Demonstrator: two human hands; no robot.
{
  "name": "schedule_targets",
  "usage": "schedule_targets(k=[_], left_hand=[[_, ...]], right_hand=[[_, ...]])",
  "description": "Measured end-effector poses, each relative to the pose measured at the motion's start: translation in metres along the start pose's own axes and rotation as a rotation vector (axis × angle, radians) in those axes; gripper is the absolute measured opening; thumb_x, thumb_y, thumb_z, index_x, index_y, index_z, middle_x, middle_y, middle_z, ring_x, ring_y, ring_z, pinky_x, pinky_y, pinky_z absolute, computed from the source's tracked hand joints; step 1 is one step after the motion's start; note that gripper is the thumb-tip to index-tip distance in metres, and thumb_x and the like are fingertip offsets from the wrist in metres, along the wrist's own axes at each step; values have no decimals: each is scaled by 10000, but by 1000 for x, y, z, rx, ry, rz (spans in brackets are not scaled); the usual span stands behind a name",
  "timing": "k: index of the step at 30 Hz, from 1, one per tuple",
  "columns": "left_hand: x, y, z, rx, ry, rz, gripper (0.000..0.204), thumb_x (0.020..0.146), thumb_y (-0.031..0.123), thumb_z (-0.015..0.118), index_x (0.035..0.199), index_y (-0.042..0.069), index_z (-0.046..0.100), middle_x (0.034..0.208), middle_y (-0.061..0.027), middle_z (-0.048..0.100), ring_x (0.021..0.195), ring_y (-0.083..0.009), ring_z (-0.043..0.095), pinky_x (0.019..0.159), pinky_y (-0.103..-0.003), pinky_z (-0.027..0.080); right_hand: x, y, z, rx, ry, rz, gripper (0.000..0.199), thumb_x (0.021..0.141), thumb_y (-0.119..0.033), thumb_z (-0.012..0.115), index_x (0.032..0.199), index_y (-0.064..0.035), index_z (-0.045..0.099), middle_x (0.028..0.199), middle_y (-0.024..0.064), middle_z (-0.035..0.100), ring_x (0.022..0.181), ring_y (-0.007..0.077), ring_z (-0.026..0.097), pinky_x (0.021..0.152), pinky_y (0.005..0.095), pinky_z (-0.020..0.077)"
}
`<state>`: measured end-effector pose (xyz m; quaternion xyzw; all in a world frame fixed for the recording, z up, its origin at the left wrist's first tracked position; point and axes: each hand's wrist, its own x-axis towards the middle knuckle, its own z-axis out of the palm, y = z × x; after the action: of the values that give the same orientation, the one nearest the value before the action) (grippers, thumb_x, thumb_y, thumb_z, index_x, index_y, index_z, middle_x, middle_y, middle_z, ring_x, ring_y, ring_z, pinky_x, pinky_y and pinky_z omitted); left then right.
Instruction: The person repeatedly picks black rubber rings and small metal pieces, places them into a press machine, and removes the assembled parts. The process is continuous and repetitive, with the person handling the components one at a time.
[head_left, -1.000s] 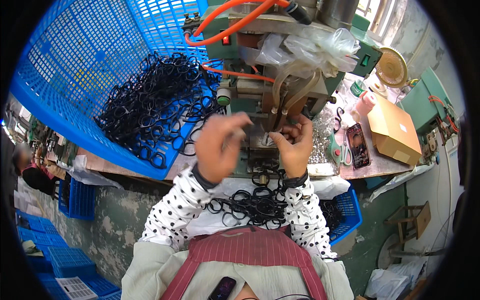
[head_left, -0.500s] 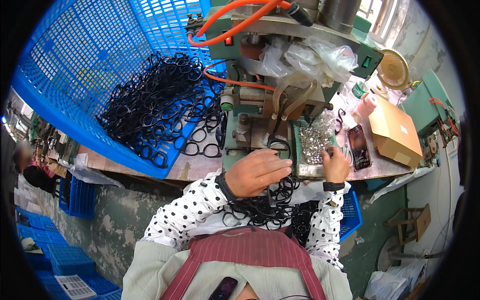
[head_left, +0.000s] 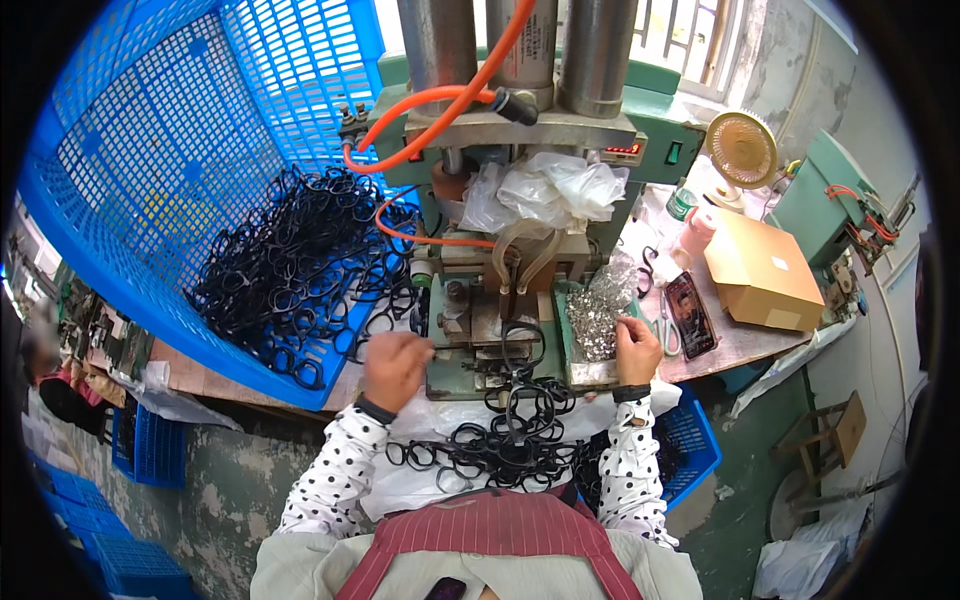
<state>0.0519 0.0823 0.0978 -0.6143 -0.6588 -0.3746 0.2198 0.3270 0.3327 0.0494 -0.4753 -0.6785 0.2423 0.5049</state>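
Observation:
My left hand [head_left: 396, 372], smeared by motion, is beside the left front of the green press [head_left: 432, 375]; whether it holds anything does not show. My right hand [head_left: 638, 352] is at the near right edge of a pile of small shiny metal parts [head_left: 594, 325], fingertips pinched together; what is between them is too small to make out. A black eyeglass frame [head_left: 523, 362] stands at the press's fixture, below two clear tubes [head_left: 520, 262]. More black eyeglass frames [head_left: 480, 452] lie heaped on white sheeting over my lap.
A large blue basket [head_left: 130, 300] at the left holds a heap of black eyeglass frames [head_left: 290, 260]. To the right are scissors [head_left: 667, 332], a phone [head_left: 691, 316], a cardboard box [head_left: 765, 268] and a small fan [head_left: 741, 150]. Another blue basket [head_left: 705, 440] stands below the table edge.
My left hand has moved left, away from the press fixture, uncovering the eyeglass frame there. My right hand remains by the metal parts. The head view has shifted, showing more of the press's top.

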Motion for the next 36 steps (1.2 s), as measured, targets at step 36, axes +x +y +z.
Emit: schedule_targets(k=[36], left_hand=[[57,85,22,-504,-13,363,474,703,22,696,1168,65,615,1019,-65,643,843,-267,604,839,-425,464]], right_hand=[[-33,-166,16,622,-420,168,436,729,-21,726,1120,14,537,816,92,682,668,71,582,569,228,453]])
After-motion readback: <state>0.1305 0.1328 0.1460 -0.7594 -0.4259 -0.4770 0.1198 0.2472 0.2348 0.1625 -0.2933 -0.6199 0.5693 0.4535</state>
